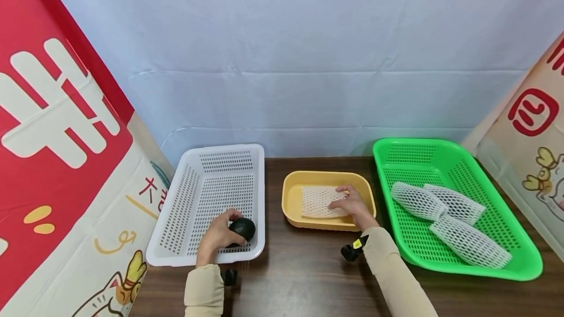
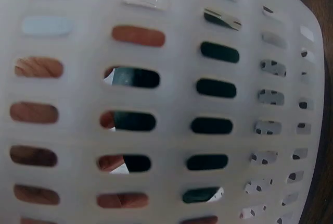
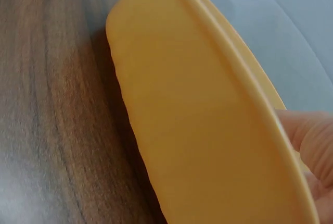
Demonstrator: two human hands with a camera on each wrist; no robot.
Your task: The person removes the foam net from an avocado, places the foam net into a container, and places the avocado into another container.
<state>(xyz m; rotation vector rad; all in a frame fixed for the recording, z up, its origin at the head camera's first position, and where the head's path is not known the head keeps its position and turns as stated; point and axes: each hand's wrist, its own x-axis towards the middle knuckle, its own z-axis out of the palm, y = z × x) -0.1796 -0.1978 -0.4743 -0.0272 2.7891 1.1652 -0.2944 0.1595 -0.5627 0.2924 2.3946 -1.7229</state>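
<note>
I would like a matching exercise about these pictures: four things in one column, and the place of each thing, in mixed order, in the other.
Things
1. Dark round object
2. Flat mesh sleeve
3. Three bulging mesh sleeves
4. Yellow tray

Places
A. On the brown table, between the two baskets
B. Inside the green basket
C. Gripped by the left hand, in the white basket
D. Inside a tray, with the right hand at its end

Right pairs: 1-C, 2-D, 3-B, 4-A
</note>
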